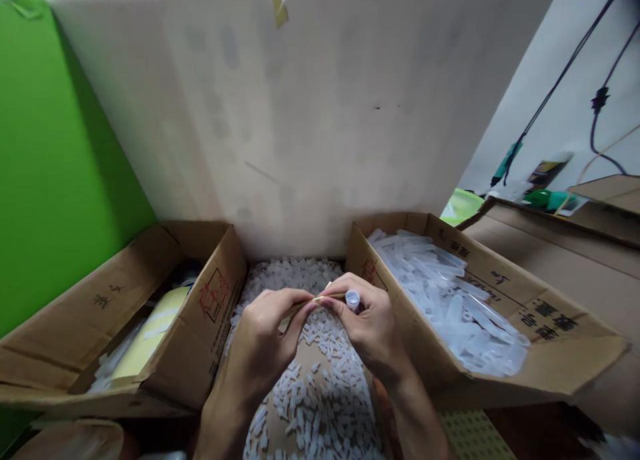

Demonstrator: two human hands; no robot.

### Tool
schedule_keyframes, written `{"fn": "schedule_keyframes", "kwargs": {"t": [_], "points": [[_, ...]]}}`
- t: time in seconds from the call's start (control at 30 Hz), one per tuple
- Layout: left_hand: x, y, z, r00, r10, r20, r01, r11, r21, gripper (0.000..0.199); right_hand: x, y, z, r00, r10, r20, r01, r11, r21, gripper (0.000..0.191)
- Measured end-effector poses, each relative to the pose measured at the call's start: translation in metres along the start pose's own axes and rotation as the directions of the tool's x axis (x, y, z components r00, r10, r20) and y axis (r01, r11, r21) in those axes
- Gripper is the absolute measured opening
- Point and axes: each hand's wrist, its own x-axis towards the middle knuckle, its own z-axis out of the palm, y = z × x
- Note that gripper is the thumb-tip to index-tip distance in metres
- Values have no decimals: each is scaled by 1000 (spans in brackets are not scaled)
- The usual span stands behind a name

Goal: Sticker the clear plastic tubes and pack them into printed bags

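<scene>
My left hand [270, 327] and my right hand [375, 323] meet at the centre, fingertips pinched together. Between them is a thin yellowish strip [317, 300], mostly covered by the fingers. A translucent plastic tube [353, 301] is held in my right hand, its round end showing between the fingers. Beneath both hands, many small white plastic pieces [320, 407] lie spread over a brown surface, with more heaped at the back.
At left stands an open cardboard box [193, 327] with a yellow sheet roll [153, 333] inside. The cardboard box at right [565, 353] holds many translucent tubes [450, 300]. A white panel [300, 113] rises behind, beside a green wall [55, 160]. Cables [575, 53] hang at right.
</scene>
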Motion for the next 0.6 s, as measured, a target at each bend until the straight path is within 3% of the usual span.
{"fn": "schedule_keyframes", "kwargs": {"t": [0.23,0.6], "points": [[-2,-4,2,1000,9,-11,-9,1000,1,5,-3,1,2,1000,6,11,-6,1000,-29,13],[-1,0,4,995,-101,4,102,993,-60,9,-2,-3,1,1000,-16,14,16,999,-39,15]]}}
